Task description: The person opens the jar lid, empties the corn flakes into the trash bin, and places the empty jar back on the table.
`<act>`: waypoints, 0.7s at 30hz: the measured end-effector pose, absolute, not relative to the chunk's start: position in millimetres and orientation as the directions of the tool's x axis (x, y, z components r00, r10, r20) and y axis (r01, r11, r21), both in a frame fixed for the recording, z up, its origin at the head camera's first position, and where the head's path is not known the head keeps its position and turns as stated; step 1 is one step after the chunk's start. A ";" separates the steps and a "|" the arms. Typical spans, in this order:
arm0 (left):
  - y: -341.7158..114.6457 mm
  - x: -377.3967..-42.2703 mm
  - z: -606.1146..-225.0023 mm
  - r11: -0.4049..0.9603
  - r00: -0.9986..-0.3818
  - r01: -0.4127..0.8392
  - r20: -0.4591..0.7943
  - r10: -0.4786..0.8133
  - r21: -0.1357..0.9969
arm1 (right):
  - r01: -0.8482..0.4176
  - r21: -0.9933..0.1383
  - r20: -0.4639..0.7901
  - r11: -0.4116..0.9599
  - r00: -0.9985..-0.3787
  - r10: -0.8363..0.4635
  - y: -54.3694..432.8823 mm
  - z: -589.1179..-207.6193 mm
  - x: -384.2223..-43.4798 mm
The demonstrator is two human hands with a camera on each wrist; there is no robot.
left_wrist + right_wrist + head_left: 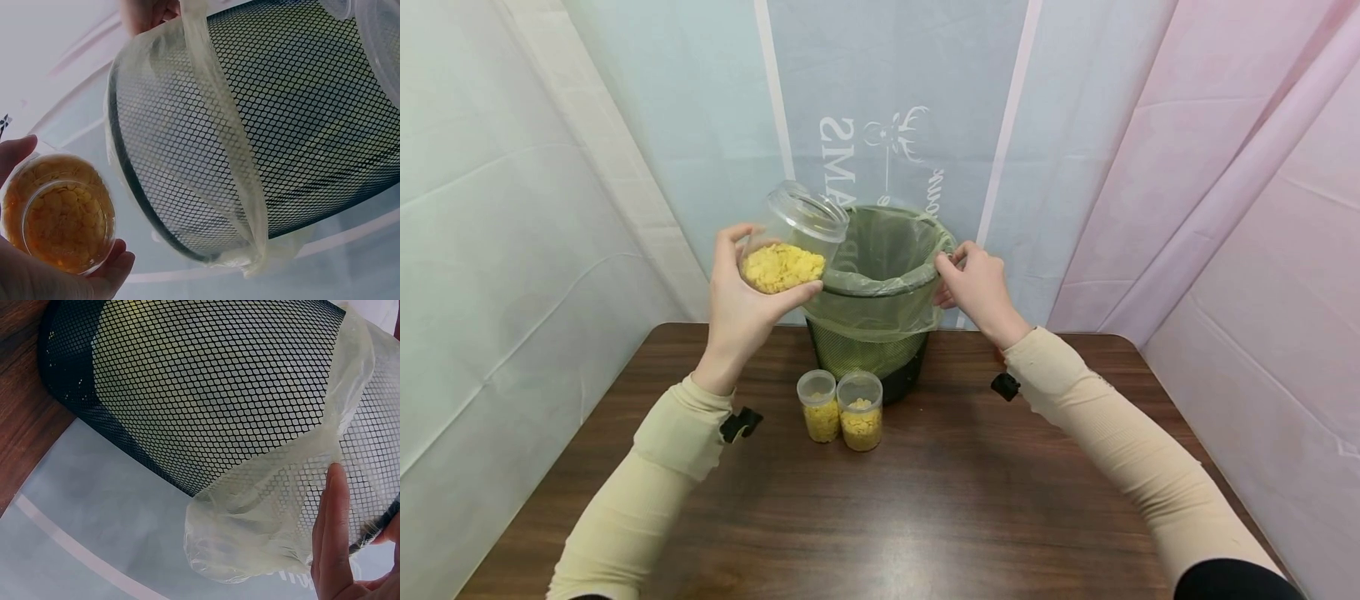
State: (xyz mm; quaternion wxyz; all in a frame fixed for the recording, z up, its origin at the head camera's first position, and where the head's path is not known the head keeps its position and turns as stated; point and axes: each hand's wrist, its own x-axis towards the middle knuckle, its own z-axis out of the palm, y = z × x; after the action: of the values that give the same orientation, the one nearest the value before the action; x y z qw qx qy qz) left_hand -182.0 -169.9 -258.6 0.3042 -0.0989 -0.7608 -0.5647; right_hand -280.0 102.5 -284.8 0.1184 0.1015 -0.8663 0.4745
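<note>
My left hand (737, 308) grips a clear plastic jar (790, 237) partly filled with yellow flakes, its open mouth tilted toward the bin. In the left wrist view the jar (62, 212) shows its round base, with thumb and fingers around it. A black mesh trash bin (904, 367) stands upright beside it, a thin pale trash bag (880, 312) folded over its rim. My right hand (981, 287) pinches the bag and rim at the bin's right side. The right wrist view has that hand's fingers (335, 512) lying along the outside of the bag.
Two small clear containers (818, 408) with yellow flakes inside stand side by side in front of the bin, on the dark wooden table (925, 500). Patterned fabric (895, 75) hangs close behind the bin, with more fabric along both sides.
</note>
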 end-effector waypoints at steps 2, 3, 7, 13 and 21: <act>-168.3 -181.9 -254.9 0.344 -0.798 0.488 0.570 -0.196 0.802 | -0.287 -0.802 0.301 0.524 -0.952 -0.060 102.3 -285.5 -280.3; -168.1 -182.7 -253.9 0.336 -0.799 0.490 0.569 -0.196 0.804 | -0.286 -0.804 0.300 0.522 -0.952 -0.060 102.2 -285.8 -280.3; -171.6 -193.5 -256.2 0.320 -0.796 0.499 0.572 -0.198 0.805 | -0.288 -0.808 0.302 0.514 -0.952 -0.059 101.7 -286.4 -280.2; -177.9 -208.7 -259.8 0.303 -0.795 0.505 0.572 -0.204 0.809 | -0.291 -0.816 0.300 0.499 -0.952 -0.063 101.4 -286.7 -279.9; -170.4 -211.2 -255.4 0.272 -0.809 0.455 0.521 -0.272 0.848 | -0.293 -0.810 0.307 0.508 -0.950 -0.059 101.6 -286.9 -278.8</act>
State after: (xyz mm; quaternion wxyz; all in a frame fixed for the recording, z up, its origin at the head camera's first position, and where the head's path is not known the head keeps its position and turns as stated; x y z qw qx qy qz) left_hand -211.2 -170.4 -255.4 0.3025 -0.0621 -0.7378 -0.6003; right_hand -278.8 101.6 -286.9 0.1205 0.1025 -0.8599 0.4854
